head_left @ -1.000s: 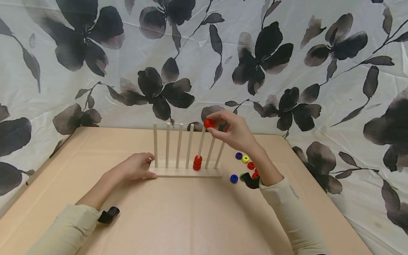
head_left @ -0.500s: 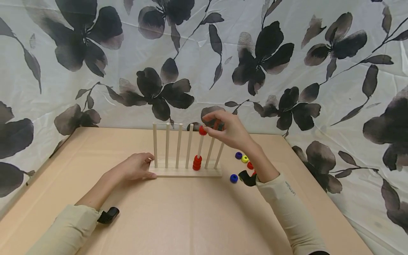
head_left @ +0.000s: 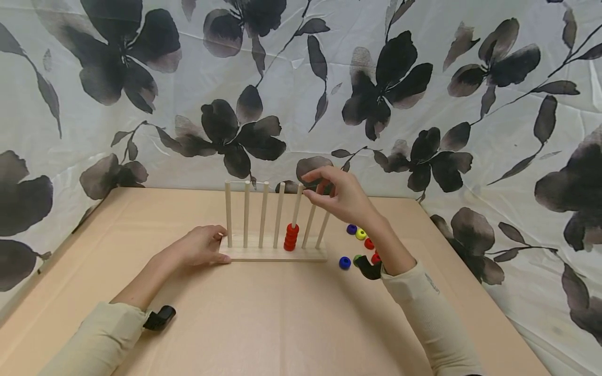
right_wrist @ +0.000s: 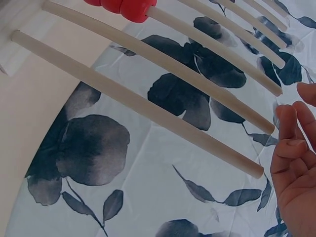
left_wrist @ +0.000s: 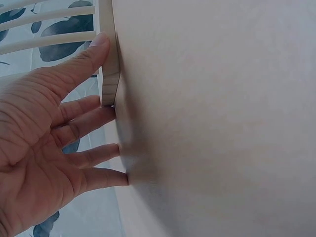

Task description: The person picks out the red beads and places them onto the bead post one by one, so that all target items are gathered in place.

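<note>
A wooden peg stand [head_left: 273,254] with a row of upright pegs stands on the table. Several red beads [head_left: 291,237] are stacked on its third peg from the right. At the stand's left end, my left hand [head_left: 201,245] holds the base, thumb at the front and fingers behind; in the left wrist view the thumb [left_wrist: 81,64] lies along the base's edge. My right hand [head_left: 345,197] is at the top of the beaded peg, thumb and index finger apart with no bead between them. The right wrist view shows its fingers [right_wrist: 289,121] beyond the peg tips.
Loose beads lie right of the stand: blue beads [head_left: 345,262], a yellow bead [head_left: 361,234], red beads [head_left: 369,244] and a green one [head_left: 357,260] partly behind the right wrist strap [head_left: 370,268]. A floral cloth [head_left: 301,104] hangs behind the table.
My right hand brought a red bead left onto the peg and let it go; it dropped onto the red stack, which is now taller. My left hand stayed on the base.
</note>
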`<state>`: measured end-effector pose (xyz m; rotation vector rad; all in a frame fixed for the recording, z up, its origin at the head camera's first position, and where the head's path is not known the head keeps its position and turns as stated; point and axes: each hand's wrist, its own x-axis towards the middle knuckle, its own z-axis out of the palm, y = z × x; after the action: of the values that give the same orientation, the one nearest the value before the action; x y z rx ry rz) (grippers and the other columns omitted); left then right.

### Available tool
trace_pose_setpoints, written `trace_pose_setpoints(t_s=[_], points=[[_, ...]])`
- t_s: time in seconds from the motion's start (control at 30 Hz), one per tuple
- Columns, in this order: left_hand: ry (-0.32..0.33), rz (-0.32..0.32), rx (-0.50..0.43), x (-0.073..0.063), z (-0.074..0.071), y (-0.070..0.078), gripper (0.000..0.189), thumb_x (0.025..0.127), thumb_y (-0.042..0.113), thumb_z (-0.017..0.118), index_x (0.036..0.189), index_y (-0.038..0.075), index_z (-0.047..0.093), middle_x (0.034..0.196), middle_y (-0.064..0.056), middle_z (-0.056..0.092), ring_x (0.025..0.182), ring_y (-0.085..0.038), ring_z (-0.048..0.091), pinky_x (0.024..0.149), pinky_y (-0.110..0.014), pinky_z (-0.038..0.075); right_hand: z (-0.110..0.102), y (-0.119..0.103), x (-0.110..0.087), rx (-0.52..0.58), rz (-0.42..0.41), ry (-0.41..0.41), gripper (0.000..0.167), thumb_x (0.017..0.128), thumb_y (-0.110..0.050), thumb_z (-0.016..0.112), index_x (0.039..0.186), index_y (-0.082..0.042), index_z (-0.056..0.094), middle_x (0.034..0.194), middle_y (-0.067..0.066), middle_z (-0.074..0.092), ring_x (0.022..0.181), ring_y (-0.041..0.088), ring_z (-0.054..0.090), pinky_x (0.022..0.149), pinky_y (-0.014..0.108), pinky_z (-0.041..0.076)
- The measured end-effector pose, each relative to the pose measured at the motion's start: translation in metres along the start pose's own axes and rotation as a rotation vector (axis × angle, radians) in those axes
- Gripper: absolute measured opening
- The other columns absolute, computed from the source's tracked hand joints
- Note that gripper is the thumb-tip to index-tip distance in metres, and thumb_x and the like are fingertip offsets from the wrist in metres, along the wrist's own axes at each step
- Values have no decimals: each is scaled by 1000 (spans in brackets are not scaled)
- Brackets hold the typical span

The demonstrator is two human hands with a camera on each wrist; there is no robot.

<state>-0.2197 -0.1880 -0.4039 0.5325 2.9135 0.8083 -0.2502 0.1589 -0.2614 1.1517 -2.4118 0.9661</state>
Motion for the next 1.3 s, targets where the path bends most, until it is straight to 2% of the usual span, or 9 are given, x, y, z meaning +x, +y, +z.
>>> trace_pose_setpoints(t_s=[0.2,0.43,0.57,0.8,1.07,1.3], points=[[9,11,-1,-2,-1,1,66,81,35,88,124,-6,60,119,-27,68,115,-44,62,100,-58,48,-1,0,-11,23,13,8,29,92,-10,77,119,-3,71,105,5,71,81,16,60,62,28,50],[8,10,13,-2,-1,3,67,81,35,88,124,-7,60,119,-28,68,114,-44,62,100,-58,48,-5,1,-25,15,44,25,26,93,-13,77,117,-8,72,107,5,72,81,14,61,65,29,52],[6,7,19,-2,-2,3,68,81,36,88,125,-7,59,120,-28,67,116,-45,61,102,-58,47,-6,2,-31,4,57,28,27,92,-12,77,118,-6,73,110,3,72,83,14,62,66,33,54],[6,18,22,-2,-1,2,69,82,36,87,126,-8,59,120,-29,67,117,-46,61,102,-59,47,-4,7,-41,2,70,14,26,93,-14,77,117,-6,73,101,3,72,82,14,62,65,30,55],[11,14,22,-2,-1,2,68,82,37,87,126,-7,59,120,-28,67,116,-45,61,101,-58,48,0,14,-53,-2,93,-5,23,92,-12,77,114,-7,73,108,4,74,86,14,63,69,30,55],[7,13,20,-2,-2,2,68,82,36,87,126,-7,60,121,-28,67,117,-46,61,101,-58,48,3,24,-63,8,117,-22,22,94,-14,76,115,-10,74,110,2,73,86,15,63,66,27,54]])
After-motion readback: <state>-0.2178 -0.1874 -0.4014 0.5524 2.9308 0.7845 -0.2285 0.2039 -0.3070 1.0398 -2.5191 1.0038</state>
